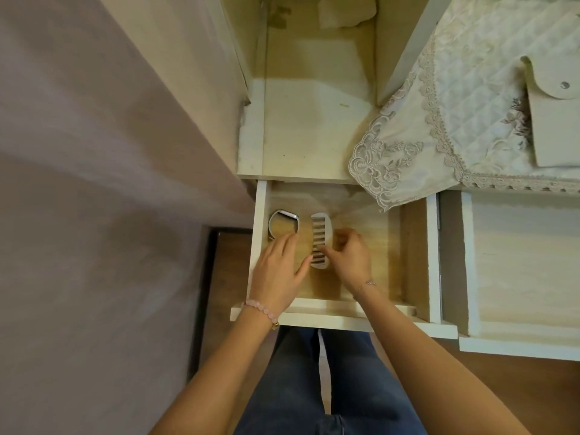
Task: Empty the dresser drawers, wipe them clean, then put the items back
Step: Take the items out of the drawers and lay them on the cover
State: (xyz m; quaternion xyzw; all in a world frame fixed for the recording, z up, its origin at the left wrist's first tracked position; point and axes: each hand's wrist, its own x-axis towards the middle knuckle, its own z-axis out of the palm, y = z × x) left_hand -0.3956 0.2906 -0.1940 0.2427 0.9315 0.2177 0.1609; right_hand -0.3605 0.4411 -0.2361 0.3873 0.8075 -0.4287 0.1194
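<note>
Drawer [376,262] is pulled out just in front of our legs and holds two items: a loop-shaped watch band [288,214] at its 10 o'clock corner and a white comb [321,233] just beside it toward centre, teeth facing the band. Left hand [279,271] lies flat with the fingers straight, fingertips at the band's 6 o'clock edge and apparently touching it. Right hand [348,255] is blurred: fingers curled, thumb tip at the comb's lower end. We cannot tell whether it actually pinches the comb. Our read is that we are either lifting out the last items or laying the first ones back, and one frame won't settle which. If emptying, the next move needs a firm pinch on the comb's spine and a hook through the band, then both lifted over the front wall. A second drawer [518,262] stands open at 3 o'clock. A lace cloth [470,105] at 1 o'clock droops over the first drawer's back corner and could snag a lift on that side. An open cubby [314,120] sits at 12 o'clock with a pale wad [345,12] at its back, possibly the wipe rag.
</note>
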